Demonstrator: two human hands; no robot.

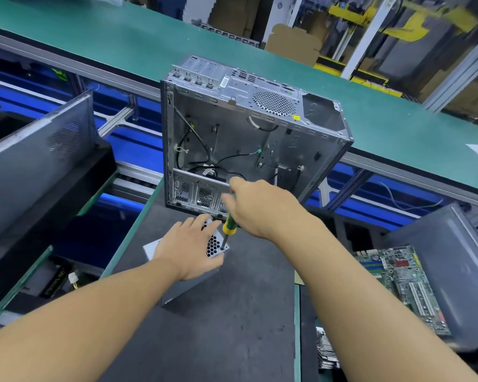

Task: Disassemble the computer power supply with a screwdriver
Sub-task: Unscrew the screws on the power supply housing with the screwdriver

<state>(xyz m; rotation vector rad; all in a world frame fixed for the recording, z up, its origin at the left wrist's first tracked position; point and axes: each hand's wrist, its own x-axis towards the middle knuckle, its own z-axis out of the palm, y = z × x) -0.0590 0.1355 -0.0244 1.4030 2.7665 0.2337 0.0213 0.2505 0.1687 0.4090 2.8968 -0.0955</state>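
The power supply [198,283] stands on the desk [232,332] directly under the left hand [189,250]. Its perforated face is uppermost.

The left hand lies flat on that face with the fingers spread and fairly straight, pressing down rather than gripping. The thumb sits at the near edge.

The right hand [260,208] is closed round the upper handle of the screwdriver [229,226]. It is above and beyond the unit and touches it only through the tool.

Controlling relation: the screw [222,248] lies below the right hand and just right of the left hand's fingertips, at the right corner of the perforated face. The screwdriver's long axis runs from the right hand down to that corner. It leans slightly, handle end toward the case [246,128] and tip toward the person. The tip appears to meet the screw head, but whether it is fully seated cannot be told.

Judgement: the step in hand is loosening this corner screw. The next move needs downward pressure along the shaft while the left hand keeps the unit from turning or sliding. With the shaft leaning, the tip may slip out of the screw head.

The case, open and stripped, stands beyond both hands. A board [403,288] lies well to the right of the right arm.
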